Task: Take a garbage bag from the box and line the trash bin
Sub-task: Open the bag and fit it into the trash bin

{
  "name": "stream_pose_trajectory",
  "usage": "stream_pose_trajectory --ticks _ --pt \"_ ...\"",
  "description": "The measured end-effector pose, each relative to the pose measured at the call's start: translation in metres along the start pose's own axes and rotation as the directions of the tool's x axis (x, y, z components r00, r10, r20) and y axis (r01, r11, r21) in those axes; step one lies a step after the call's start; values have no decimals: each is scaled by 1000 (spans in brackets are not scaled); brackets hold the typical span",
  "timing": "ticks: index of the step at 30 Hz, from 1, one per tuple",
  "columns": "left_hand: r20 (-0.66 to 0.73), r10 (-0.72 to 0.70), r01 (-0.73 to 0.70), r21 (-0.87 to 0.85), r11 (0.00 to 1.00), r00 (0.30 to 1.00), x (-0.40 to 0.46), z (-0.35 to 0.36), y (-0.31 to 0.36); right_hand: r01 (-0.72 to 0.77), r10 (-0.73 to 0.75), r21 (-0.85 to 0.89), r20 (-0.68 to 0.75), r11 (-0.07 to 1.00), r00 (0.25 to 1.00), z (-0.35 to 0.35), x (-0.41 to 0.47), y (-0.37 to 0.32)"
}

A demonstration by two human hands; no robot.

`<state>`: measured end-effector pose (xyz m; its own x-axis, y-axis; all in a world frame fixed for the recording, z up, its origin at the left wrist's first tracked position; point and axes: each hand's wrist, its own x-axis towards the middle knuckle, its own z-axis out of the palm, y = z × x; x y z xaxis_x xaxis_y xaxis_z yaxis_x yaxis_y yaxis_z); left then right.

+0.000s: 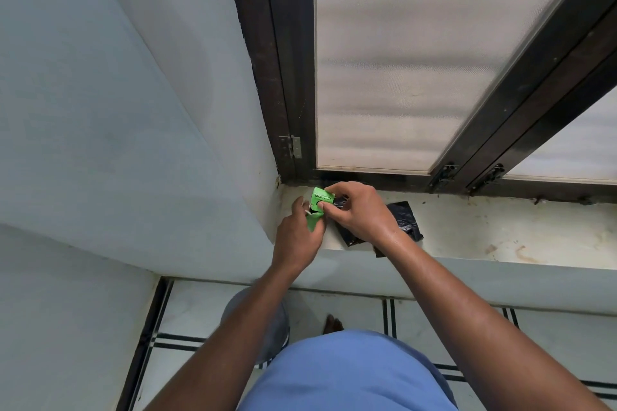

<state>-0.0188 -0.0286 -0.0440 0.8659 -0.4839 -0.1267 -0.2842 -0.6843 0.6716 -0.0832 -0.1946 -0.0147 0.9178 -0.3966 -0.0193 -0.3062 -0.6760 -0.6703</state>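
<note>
Looking down from head height at a corner where a pale wall [117, 110] meets a dark-framed window [417, 60] with frosted panes. Below it runs a stained, off-white sill [500, 230], and under that a tiled floor [334, 310] with dark stripes.

Down on the floor, mostly hidden behind the left forearm, sits a grey round trash bin [277, 327]; can't tell from here if there's a liner in it.

Both arms are stretched forward and up so the hands meet over the left end of the sill, right by the corner. The left hand [297, 237] is cupped with the back toward the camera, fingers curled around the lower part of a small green box [319, 202], gripping it. The right hand [360, 213] comes in from the other side, wrist bent a bit, thumb and forefinger pinched on the box's top flap area. The box looks crumpled and partly opened.

A black garbage bag [402, 218], folded flat, lies on the sill just under and beside the right wrist, partly covered by it. There's something dark right at the box opening too, but it's too small to make out.
</note>
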Motion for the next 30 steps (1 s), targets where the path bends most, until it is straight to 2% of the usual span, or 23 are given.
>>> stream_pose_trajectory --ticks 6,9,12,14,15,17,19,20,22,26,28,30 --pt "11 19 -20 15 1000 1000 -4 2 -5 -72 78 -63 90 995 993 -5 5 -11" --pt "39 73 -73 -3 997 997 -8 1 -6 -80 107 -168 156 983 982 -9 13 -16" --pt "49 134 -134 6 991 990 -10 1 -5 -65 107 -292 132 954 985 -8 19 -21" --pt "40 160 -160 -2 987 986 -8 2 -6 -80 116 -281 113 956 987 -5 18 -22" --pt "31 165 -164 -30 986 986 -8 1 -7 -97 127 -236 114 967 985 -4 17 -21" --pt "-24 170 -171 -112 979 985 -8 1 -10 -160 160 -10 168 987 973 -5 12 -18" --pt "-90 143 -157 -188 969 986 -8 1 -15 -257 191 280 242 925 951 -8 4 -15" --pt "-112 110 -134 -229 964 988 -8 1 -16 -290 205 370 253 882 946 -8 0 -12" --pt "-152 28 -70 -280 957 988 -5 1 -18 -297 237 395 194 869 952 -7 -10 -3" --pt "-211 -95 32 -285 958 973 3 -1 -12 -257 270 212 -33 943 962 -1 -35 20" --pt "-194 -161 80 -368 926 968 6 -3 -4 -237 247 112 -83 965 966 5 -45 31" --pt "-176 -201 126 -366 922 964 11 -1 -1 -217 217 17 -121 976 969 11 -53 37"
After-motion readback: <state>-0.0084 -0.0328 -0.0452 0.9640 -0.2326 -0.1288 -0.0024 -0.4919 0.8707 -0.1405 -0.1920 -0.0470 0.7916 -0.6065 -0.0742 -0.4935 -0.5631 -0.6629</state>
